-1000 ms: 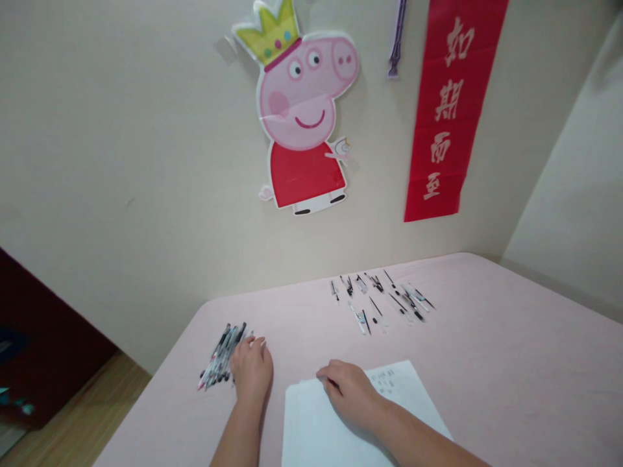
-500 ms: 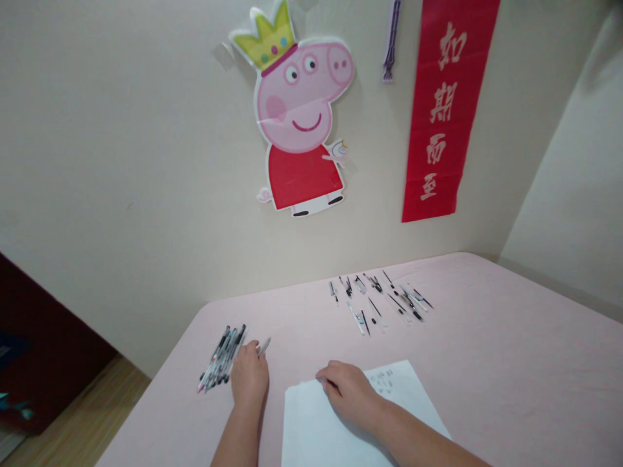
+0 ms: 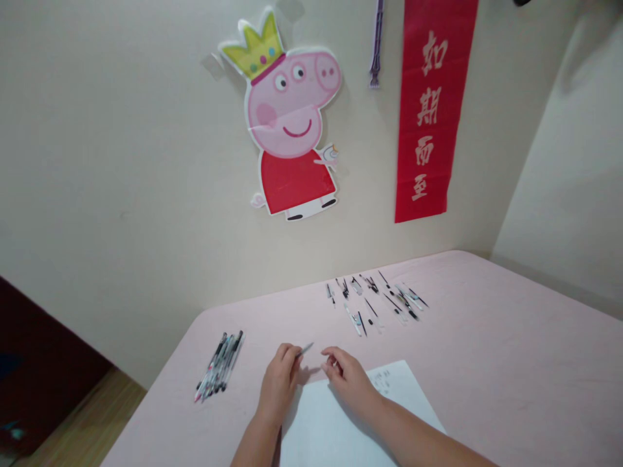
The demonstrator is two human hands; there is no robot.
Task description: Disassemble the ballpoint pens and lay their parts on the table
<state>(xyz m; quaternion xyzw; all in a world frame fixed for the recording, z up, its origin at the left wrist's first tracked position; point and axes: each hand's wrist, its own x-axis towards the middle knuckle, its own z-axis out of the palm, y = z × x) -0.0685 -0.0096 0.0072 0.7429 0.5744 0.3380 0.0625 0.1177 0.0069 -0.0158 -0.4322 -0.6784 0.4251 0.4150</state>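
Observation:
My left hand (image 3: 280, 383) is closed around a slim pen (image 3: 305, 349), whose tip points up and to the right. It sits at the left far corner of a white sheet of paper (image 3: 321, 428). Opposite it, my right hand (image 3: 346, 375) is above the paper's far edge, thumb and forefinger parted with nothing visible between them. A small gap separates the pen from the right fingertips. Handwritten marks (image 3: 384, 379) show on the paper beyond the right hand.
A bundle of pens (image 3: 220, 366) lies on the pink-covered table (image 3: 511, 363) at the left. Several pen parts (image 3: 370, 305), such as barrels, refills and caps, are spread near the wall. A pig cutout (image 3: 296, 130) and a red banner (image 3: 433, 117) hang on the wall.
My left hand has moved right with the pen, from beside the bundle to the paper's far edge. My right hand has lifted slightly and parted its fingers. The camera view has shifted a little.

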